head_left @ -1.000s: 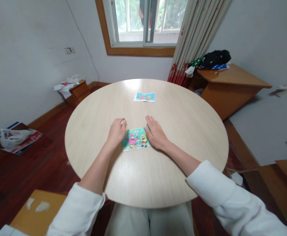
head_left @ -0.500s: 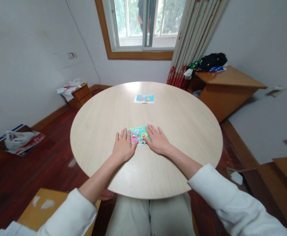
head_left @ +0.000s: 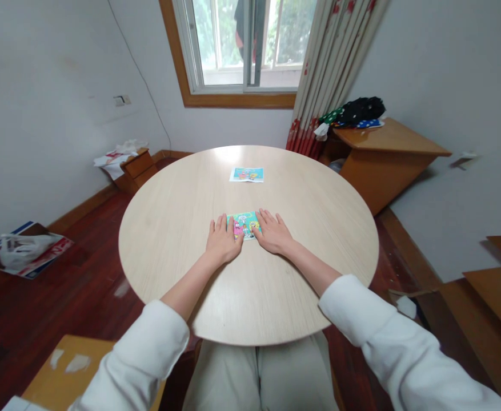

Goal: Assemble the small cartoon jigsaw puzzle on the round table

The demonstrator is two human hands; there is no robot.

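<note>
A small, brightly coloured cartoon picture (head_left: 245,226) lies flat on the round, light wood table (head_left: 250,297), with a turquoise ground and pink and yellow figures. My left hand (head_left: 224,240) rests palm down at its left edge, fingers stretched out and thumb along the near corner. At the right edge my right hand (head_left: 275,229) lies just as flat, fingers forward and its thumb over the picture's side. Both hands are open and cover parts of the picture's sides. Farther back is a similar printed sheet (head_left: 247,175) with a white border, touched by neither hand.
Dark and dotted cloths (head_left: 357,111) are piled on a wooden cabinet (head_left: 398,137) at the right. A cardboard box (head_left: 57,365) stands on the floor at lower left. Against the left wall, a plastic bag (head_left: 27,248) lies on a printed board.
Both hands and the picture between them have shifted slightly away from me, closer to the far sheet. The camera view has turned a little.
</note>
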